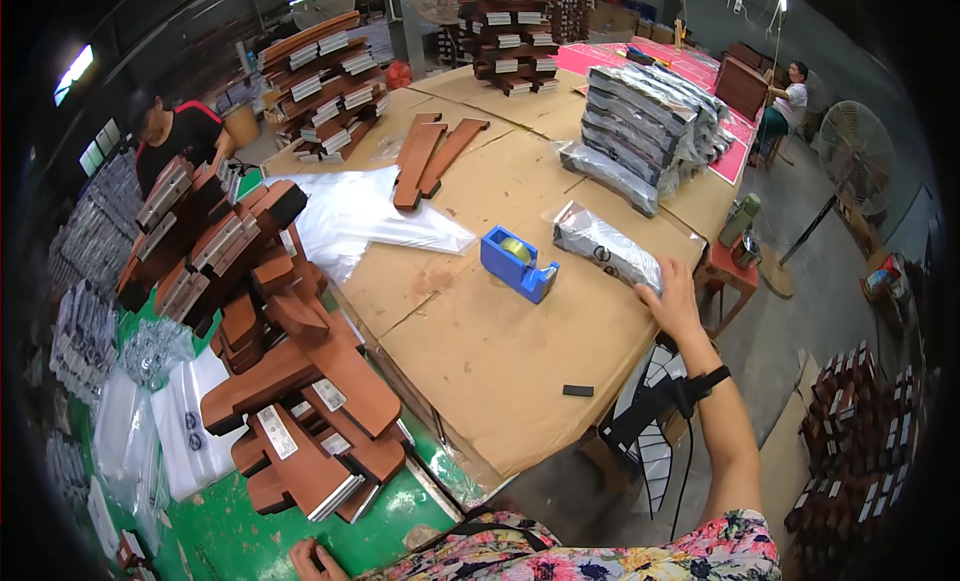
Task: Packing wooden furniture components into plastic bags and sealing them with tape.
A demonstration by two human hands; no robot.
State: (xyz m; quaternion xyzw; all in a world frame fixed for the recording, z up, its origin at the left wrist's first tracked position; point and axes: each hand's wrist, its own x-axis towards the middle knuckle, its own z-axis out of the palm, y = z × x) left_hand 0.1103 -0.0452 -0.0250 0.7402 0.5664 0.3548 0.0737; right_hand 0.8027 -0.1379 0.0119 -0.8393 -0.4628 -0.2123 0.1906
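My right hand [675,299] grips the near end of a plastic-wrapped bundle [608,245], which lies on the cardboard-covered table [480,351]. To its left stands a blue tape dispenser [518,264] with a yellowish roll. My left hand [316,561] shows only in part at the bottom edge, its fingers a little apart and nothing visible in them. It is beside the green tabletop [400,521], near a pile of brown wooden pieces [310,456] with white labels. Clear and white plastic sleeves [370,221] spread over the table's left side.
Wrapped bundles [650,121] are stacked at the far right of the table. Two loose brown boards [432,161] and tall stacks [325,86] stand farther back. A small dark block [578,390] lies near the front edge. Two other people sit or stand at the sides; a fan [855,156] is at right.
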